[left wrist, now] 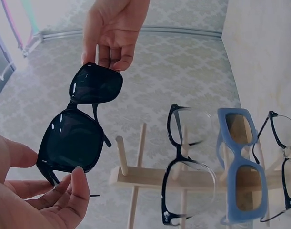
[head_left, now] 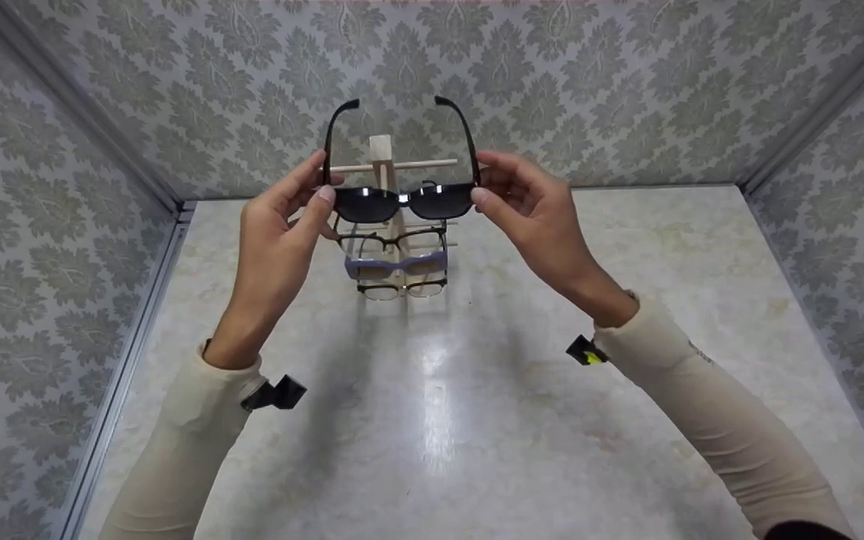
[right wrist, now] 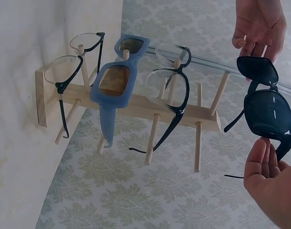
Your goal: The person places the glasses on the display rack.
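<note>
Black sunglasses (head_left: 363, 205) with dark lenses are held between both hands, temples unfolded and pointing toward the back wall. My left hand (head_left: 278, 232) pinches them at the left hinge, thumb at the front corner. At the opposite hinge my right hand (head_left: 529, 210) pinches the frame the same way. They are up near the top end of a wooden glasses rack (head_left: 380, 148), whose uppermost peg (right wrist: 220, 93) bears no glasses. Below on the rack hang black-rimmed clear glasses (left wrist: 166, 191), blue-framed glasses (left wrist: 235, 157) with brown lenses, and thin dark half-rim glasses (right wrist: 69, 78).
The rack stands on a pale marbled table (head_left: 522, 420) near the back wall (head_left: 507, 75), which has leaf-patterned paper. Patterned side walls (head_left: 19, 300) flank the table. Small black wrist cameras (head_left: 282, 391) sit on both sleeves.
</note>
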Motion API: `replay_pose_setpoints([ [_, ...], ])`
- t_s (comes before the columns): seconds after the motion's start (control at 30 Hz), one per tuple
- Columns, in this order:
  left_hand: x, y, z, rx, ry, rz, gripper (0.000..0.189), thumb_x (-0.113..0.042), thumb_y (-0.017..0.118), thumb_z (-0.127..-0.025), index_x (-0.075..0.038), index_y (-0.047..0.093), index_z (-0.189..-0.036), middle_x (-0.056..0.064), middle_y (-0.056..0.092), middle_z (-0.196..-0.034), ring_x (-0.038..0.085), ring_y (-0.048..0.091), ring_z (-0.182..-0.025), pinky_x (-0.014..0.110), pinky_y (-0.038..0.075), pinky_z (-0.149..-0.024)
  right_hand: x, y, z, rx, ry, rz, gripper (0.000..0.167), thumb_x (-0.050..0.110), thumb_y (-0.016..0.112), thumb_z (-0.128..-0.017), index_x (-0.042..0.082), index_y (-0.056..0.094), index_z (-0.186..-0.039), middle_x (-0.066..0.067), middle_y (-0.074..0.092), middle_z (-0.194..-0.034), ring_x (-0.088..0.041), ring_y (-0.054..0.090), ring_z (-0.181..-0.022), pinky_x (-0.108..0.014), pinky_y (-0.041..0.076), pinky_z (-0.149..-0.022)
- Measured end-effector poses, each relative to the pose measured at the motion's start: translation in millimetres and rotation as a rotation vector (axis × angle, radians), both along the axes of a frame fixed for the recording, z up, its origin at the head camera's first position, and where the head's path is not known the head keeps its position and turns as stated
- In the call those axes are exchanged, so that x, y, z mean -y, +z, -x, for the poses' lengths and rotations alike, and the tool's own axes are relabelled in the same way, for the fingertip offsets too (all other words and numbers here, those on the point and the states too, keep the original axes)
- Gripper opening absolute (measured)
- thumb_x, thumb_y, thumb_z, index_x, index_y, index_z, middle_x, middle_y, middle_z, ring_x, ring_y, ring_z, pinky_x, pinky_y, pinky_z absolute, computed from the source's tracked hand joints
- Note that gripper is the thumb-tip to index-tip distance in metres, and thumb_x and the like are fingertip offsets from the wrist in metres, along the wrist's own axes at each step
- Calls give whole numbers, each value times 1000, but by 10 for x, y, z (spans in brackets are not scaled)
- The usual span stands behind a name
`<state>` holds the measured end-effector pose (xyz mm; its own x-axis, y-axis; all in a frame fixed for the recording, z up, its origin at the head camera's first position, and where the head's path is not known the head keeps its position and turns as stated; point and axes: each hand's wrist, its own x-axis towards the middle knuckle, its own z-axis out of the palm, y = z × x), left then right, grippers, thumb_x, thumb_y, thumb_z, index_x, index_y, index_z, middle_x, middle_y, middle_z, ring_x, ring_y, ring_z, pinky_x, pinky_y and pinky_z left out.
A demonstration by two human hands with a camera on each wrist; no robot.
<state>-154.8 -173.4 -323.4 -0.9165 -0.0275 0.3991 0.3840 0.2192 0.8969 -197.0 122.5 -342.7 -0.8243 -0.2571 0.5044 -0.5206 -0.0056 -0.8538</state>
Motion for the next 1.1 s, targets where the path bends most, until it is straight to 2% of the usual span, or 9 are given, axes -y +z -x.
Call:
replay_pose_setpoints([
  [0.17, 69, -56, 18, 6, 17, 4, 49, -7, 60, -113, 5, 51, -160, 20, 71, -138, 21, 69, -112, 25, 60, -74, 79, -34, 26, 28, 22, 10, 42, 1, 71, -106, -7, 63, -147, -18, 71, -119, -31, 69, -104, -35, 61, -93],
  [0.47, 122, -88, 41, 16, 22, 26, 49, -10, 59, -115, 6, 50, -160, 19, 71, -139, 20, 69, -117, 25, 60, -74, 121, -83, 73, 43, 33, -2, 43, 2, 69, -108, -6, 62, -149, -18, 70, -121, -32, 70, -107, -39, 61, -96],
  [1.1, 199, -162, 124, 94, -6, -57, 49, -10, 57, -115, 5, 50, -160, 19, 71, -137, 20, 71, -109, 26, 61, -74, 173, -138, 119, 74, 27, -29, 43, 4, 70, -108, -6, 62, -150, -17, 70, -121, -28, 70, -108, -39, 60, -98],
])
